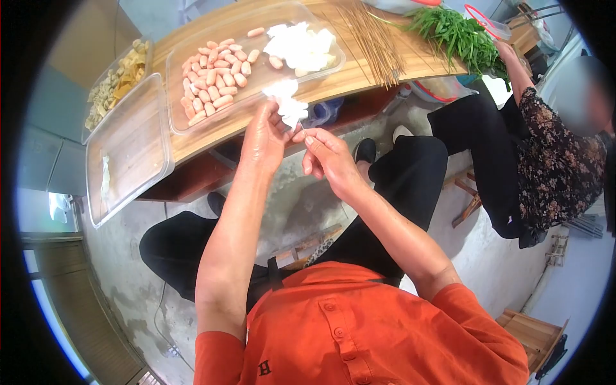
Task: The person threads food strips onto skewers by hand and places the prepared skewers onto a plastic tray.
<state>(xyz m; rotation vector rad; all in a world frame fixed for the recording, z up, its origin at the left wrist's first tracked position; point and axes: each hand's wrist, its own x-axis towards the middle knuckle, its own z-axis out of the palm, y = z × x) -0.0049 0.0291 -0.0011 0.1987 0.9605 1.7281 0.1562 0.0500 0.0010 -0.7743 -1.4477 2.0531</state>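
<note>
My left hand (263,133) is closed on some soft, folded white food pieces (290,106) just off the table's front edge. My right hand (330,157) pinches a thin skewer (301,126), whose upper end meets the white pieces. Much of the skewer is hidden by my fingers. Beyond my hands, a clear plastic tray (176,130) holds many small pink sausages (215,77) and a heap of similar white pieces (301,48).
Loose bamboo skewers (369,42) lie on the wooden table (346,74). An almost bare clear tray (131,144) overhangs the left edge, by a container of yellowish food (122,80). At right, a seated person (552,160) reaches to green leafy vegetables (455,38).
</note>
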